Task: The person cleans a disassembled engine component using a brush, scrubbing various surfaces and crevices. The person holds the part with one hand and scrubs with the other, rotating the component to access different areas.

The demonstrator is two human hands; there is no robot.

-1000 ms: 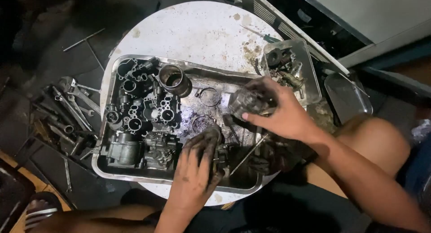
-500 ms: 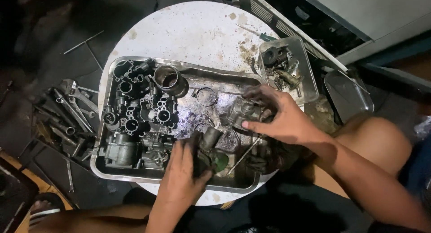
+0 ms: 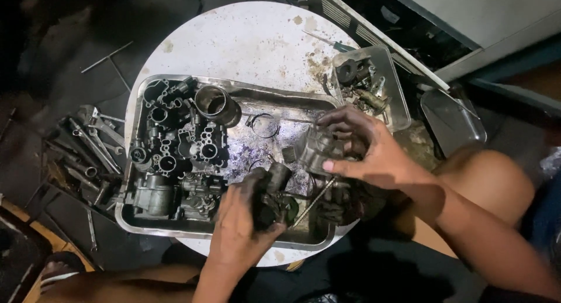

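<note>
Crowding tray (image 3: 131, 163): carburetor bodies (image 3: 175, 145), clamps (image 3: 264, 126)

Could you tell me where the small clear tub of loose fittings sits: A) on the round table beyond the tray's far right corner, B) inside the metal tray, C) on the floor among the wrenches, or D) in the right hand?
A: the tub rests on the table outside the tray; the right hand holds a metal part.
</note>
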